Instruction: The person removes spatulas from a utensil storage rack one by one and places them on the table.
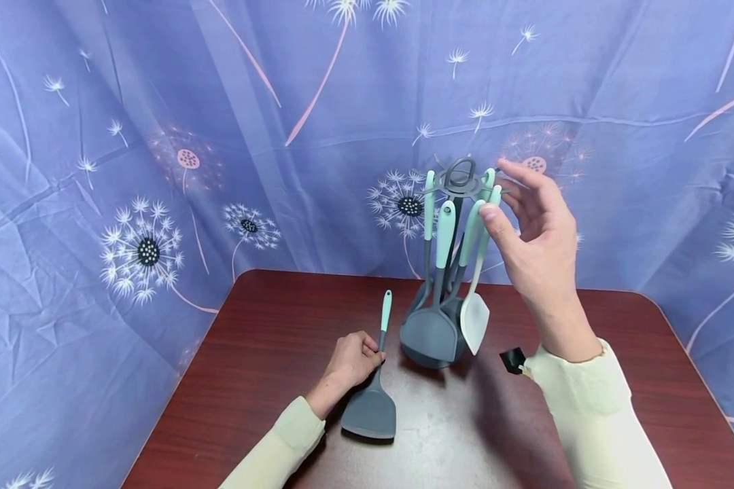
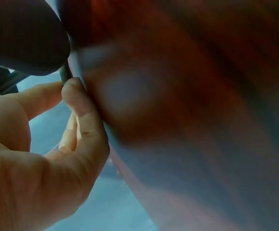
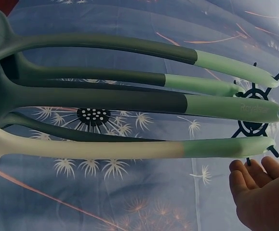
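A grey turner [image 1: 370, 411] with a mint handle [image 1: 387, 309] is on the table, blade toward me. My left hand [image 1: 350, 360] pinches its grey shaft between thumb and fingers, just above the blade. To the right stands a utensil rack [image 1: 461, 178] with a ring on top, hung with several mint-handled utensils. Among them are a grey turner [image 1: 431, 333] in front and a white-headed utensil [image 1: 475, 319] on the right side. My right hand [image 1: 541, 238] is spread beside the rack's top, thumb by the handle ends and fingers near the hook [image 3: 248, 162]; whether the thumb touches is unclear.
The dark red wooden table [image 1: 263, 326] ends at a blue dandelion-print cloth [image 1: 318, 183] hanging behind and at the sides. A small black piece [image 1: 512, 360] juts from the right sleeve. The left wrist view is largely blurred.
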Tool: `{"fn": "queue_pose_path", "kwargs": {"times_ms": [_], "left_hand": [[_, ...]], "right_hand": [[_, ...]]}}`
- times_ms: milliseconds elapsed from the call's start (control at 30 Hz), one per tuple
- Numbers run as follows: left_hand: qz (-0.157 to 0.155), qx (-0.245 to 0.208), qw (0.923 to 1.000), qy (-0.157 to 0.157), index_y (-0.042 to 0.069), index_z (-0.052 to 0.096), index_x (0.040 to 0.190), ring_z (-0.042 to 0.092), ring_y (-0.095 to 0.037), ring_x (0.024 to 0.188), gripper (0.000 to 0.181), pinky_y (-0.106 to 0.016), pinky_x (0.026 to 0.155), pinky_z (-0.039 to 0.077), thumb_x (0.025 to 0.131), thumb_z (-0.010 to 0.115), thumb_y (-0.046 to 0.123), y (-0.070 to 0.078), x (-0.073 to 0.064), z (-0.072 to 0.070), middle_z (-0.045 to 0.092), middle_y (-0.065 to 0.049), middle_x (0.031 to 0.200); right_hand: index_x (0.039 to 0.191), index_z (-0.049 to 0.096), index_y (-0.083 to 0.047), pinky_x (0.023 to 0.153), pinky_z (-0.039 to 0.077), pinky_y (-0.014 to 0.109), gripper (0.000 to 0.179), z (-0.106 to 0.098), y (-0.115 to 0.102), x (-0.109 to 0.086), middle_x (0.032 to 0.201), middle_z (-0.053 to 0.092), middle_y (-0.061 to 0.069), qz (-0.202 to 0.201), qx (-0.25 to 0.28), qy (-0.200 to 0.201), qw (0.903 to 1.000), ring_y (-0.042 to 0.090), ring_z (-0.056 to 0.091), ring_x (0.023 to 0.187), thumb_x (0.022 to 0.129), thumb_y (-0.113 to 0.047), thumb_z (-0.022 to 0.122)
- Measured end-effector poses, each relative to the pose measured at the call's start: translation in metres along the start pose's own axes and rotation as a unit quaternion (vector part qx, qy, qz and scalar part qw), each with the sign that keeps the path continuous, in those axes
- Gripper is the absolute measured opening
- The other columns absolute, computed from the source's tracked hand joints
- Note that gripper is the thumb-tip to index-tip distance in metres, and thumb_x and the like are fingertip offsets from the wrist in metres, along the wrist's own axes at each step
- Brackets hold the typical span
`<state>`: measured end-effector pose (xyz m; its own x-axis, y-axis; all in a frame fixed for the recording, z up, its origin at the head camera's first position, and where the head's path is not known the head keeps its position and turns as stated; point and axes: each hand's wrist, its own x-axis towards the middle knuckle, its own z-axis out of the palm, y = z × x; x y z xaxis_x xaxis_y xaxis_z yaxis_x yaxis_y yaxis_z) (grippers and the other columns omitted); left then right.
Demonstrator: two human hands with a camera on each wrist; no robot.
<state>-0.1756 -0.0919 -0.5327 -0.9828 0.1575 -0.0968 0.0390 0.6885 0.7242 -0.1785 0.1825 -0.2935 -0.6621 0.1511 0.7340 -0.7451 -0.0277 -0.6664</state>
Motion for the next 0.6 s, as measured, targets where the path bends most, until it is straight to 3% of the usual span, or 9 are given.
{"fn": "queue_pose_path", "kwargs": {"times_ms": [600], "left_hand": [[0.0, -0.002, 0.9999, 0.014, 0.014, 0.071, 0.088, 0.063, -0.008, 0.069, 0.013, -0.033, 0.07, 0.055, 0.09, 0.083, 0.019, -0.0007, -0.0009, 0.0003, 0.068, 0.008, 0.073]], "right_hand": [[0.142, 0.062, 0.002, 0.119, 0.041, 0.037, 0.053, -0.0002, 0.0003, -0.0001, 0.148, 0.058, 0.023, 0.005, -0.001, 0.006, 1.0, 0.033, 0.058, 0.132, 0.092, -0.001, 0.077]]}}
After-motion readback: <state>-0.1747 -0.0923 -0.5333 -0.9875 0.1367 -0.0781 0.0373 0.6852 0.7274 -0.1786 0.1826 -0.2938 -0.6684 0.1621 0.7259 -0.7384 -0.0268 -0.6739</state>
